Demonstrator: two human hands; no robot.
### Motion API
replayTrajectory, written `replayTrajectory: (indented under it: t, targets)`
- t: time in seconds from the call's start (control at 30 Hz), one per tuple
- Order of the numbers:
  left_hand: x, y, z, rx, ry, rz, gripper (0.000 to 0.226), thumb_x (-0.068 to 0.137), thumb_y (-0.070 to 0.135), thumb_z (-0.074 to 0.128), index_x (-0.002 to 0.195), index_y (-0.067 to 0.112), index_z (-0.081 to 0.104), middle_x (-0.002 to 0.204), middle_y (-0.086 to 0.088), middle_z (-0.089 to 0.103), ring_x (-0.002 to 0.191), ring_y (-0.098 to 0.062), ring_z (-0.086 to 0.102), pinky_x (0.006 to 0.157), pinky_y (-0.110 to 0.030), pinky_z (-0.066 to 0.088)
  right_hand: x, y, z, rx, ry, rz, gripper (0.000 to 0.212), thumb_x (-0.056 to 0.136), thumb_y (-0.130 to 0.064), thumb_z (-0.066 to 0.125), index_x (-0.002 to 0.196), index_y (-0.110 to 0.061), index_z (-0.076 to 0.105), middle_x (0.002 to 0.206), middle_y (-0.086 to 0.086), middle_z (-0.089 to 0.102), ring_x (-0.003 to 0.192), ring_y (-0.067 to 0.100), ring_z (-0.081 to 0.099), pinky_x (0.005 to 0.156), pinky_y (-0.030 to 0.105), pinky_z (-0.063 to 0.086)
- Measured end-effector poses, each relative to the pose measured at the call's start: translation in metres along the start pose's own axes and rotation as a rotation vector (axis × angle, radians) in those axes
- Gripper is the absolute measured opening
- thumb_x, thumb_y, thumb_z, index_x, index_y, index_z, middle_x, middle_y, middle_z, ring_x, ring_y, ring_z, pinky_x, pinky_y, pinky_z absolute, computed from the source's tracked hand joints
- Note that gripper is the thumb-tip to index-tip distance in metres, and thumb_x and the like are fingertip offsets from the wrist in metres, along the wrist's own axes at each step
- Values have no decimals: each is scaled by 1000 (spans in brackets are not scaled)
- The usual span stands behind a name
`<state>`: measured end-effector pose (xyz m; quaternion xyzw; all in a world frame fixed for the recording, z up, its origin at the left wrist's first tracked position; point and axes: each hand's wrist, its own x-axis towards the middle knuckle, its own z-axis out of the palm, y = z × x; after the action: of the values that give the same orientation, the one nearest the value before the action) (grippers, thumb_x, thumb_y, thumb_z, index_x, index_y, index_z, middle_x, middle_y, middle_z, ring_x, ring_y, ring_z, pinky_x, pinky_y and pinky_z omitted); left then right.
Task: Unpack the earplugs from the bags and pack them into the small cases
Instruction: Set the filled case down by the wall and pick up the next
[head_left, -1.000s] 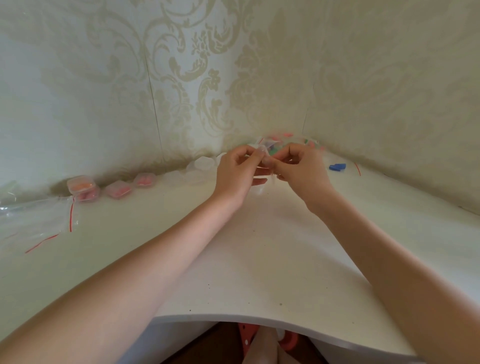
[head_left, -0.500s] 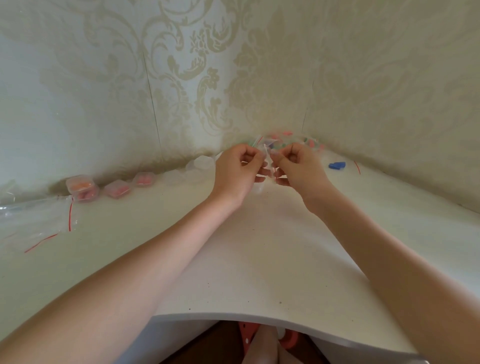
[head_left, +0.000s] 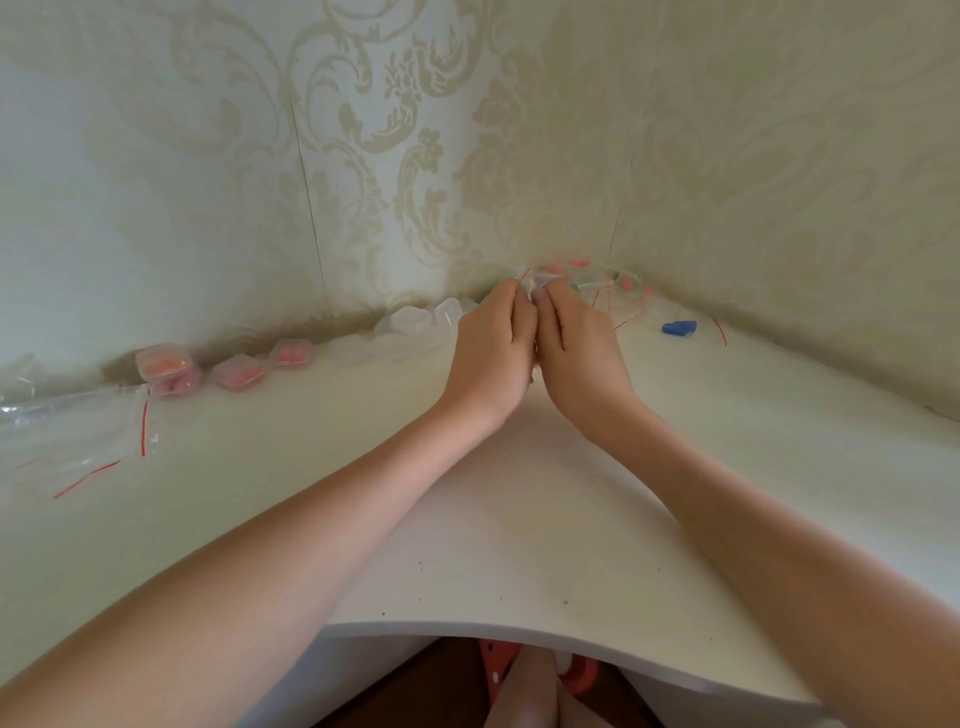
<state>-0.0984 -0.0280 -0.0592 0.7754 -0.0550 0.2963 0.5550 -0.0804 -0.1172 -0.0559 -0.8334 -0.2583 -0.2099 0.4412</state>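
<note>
Here the left hand (head_left: 491, 348) and the right hand (head_left: 579, 345) meet knuckle to knuckle above the white table (head_left: 519, 519), a little out from the wall corner (head_left: 615, 244). Both have their fingers curled in, and their fingertips pinch a small clear bag (head_left: 535, 283) between them at the top of the fists; only a crumpled edge of the bag shows, with a hint of a red line, and what lies inside it cannot be told. The thumbs are hidden behind the fingers.

Right at the wall corner, just beyond the hands, lies a heap of small bags of earplugs (head_left: 608, 283), pink and green bits showing through clear plastic. To the right of that heap a blue earplug pair (head_left: 679, 327) lies alone on the table. Left of the corner, along the foot of the wall, stand several empty clear cases (head_left: 415, 325), and farther left again three or four filled cases (head_left: 239, 371) hold pink and orange earplugs, one stacked on another. Farthest from the corner, at the left edge, lie flat empty bags (head_left: 72, 441) with red strips.
</note>
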Motion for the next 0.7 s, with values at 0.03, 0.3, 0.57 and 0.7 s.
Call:
replayTrajectory:
  t: [0.03, 0.3, 0.57, 0.7]
  targets:
    - [1, -1, -1, 30, 2, 6, 31, 100, 16, 35, 69, 10, 37, 56, -3, 42, 49, -17, 40, 47, -34, 38, 0, 1, 0, -46, -7, 0, 26, 101, -19, 32, 78, -10, 41, 62, 1, 50, 57, 22, 47, 56, 44, 40]
    - [1, 0, -4, 254, 20, 14, 35, 97, 13, 35, 64, 18, 29, 60, 2, 41, 54, -15, 38, 52, -34, 31, 3, 1, -7, -427, -23, -36, 22, 102, -21, 29, 98, -7, 46, 68, 7, 49, 64, 31, 46, 51, 35, 21]
    - [2, -3, -10, 427, 58, 109, 26, 102, 20, 32, 77, 12, 35, 58, 7, 35, 50, -8, 33, 46, -25, 18, 6, -4, -19, -551, 100, -289, 8, 93, -6, 50, 99, -1, 52, 80, 9, 55, 63, 30, 51, 47, 35, 37]
    - [2, -3, -11, 450, 79, 142, 27, 103, 28, 30, 83, 11, 36, 59, 7, 42, 53, -18, 42, 49, -30, 20, 6, 0, -17, -497, 15, -417, 20, 72, 13, 56, 80, -3, 66, 112, 13, 61, 92, 30, 57, 51, 31, 38]
